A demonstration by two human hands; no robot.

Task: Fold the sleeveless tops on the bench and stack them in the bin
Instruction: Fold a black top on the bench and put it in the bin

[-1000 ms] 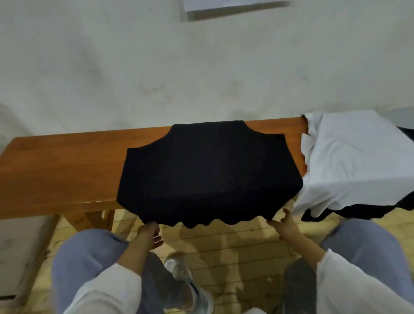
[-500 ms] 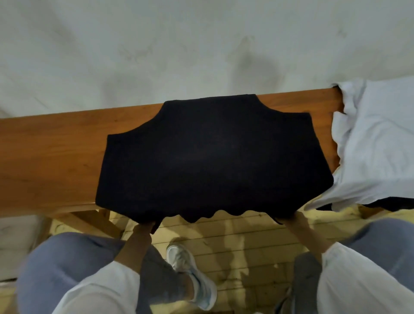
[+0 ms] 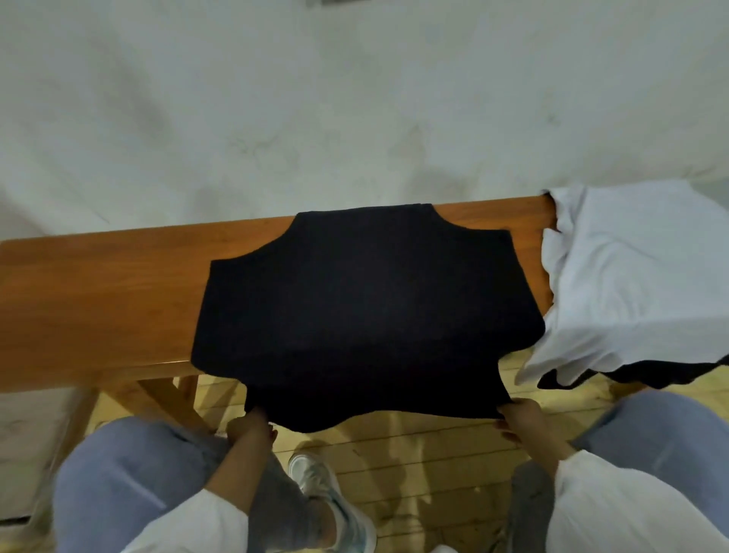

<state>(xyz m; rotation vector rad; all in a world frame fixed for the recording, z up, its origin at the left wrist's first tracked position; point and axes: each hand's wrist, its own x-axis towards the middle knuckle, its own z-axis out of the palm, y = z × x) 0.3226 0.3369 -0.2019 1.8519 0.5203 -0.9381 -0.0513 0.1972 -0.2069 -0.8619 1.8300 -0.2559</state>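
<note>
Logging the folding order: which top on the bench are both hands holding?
The black top spread flat on the bench; left hand and right hand grip its overhanging hem corners. The white top lies crumpled at the bench's right end, untouched.

A pale grey-white wall (image 3: 355, 98) fills the top half of the picture. It has faint smudges and marks on it. At the very top edge, a little left of the middle, sits a small dark strip (image 3: 339, 2); what it is cannot be told. A long orange-brown wooden bench (image 3: 98, 296) runs across the middle. Its slanted legs (image 3: 165, 398) show at lower left. The floor (image 3: 414, 454) at the bottom is yellow wooden boards, a bit shiny.
</note>
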